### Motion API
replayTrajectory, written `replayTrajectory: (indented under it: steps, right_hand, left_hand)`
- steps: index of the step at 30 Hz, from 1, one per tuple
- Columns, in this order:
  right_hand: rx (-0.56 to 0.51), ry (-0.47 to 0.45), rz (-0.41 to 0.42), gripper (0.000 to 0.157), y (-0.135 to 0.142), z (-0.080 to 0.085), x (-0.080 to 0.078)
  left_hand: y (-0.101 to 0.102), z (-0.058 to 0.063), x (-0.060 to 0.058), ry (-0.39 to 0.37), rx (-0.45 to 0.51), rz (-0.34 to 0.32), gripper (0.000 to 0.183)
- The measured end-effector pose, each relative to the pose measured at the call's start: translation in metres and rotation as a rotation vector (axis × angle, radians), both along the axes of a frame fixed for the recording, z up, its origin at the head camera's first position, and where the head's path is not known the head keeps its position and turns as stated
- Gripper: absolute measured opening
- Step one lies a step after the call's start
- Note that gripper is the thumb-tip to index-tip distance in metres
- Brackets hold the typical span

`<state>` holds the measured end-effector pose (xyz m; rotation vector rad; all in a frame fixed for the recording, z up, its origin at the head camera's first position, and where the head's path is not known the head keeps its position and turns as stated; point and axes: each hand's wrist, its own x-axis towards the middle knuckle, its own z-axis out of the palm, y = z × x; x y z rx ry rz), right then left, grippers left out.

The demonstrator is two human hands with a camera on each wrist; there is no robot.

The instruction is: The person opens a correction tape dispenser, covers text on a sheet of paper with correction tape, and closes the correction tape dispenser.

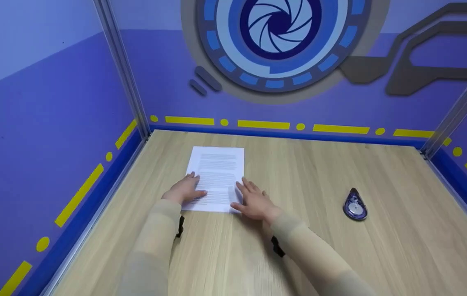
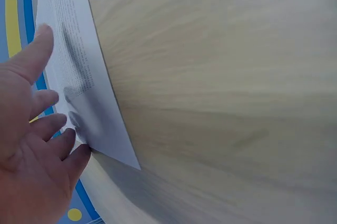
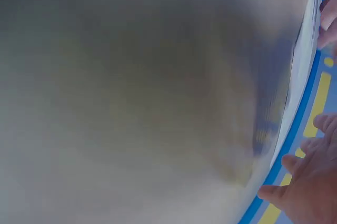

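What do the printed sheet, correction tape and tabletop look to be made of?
Printed sheet: matte paper, thin-edged with text lines. Correction tape: probably glossy plastic, given its highlights. Tabletop: pale satin woodgrain; solid wood or laminate, I can't tell.

The camera on the person's head looks forward and down past both sleeves, far enough back to take in table, paper and wall. On the left wrist, one peers sideways, close by the left hand; the right wrist's skims low over the table, the right hand at its edge. All three share paper and wall.
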<state>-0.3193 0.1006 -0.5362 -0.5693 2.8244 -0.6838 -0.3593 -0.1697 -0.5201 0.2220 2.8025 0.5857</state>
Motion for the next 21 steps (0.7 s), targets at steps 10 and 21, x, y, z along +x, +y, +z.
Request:
replayTrajectory:
  steps: [10, 21]
  right_hand:
    - [0.055, -0.014, 0.045, 0.064, -0.013, -0.008, 0.000]
    - [0.021, 0.004, 0.075, 0.059, 0.016, -0.004, 0.000]
  left_hand:
    - [0.007, -0.005, 0.004, 0.001, -0.006, -0.012, 0.075]
    - [0.030, -0.003, 0.013, 0.012, 0.035, -0.026, 0.077]
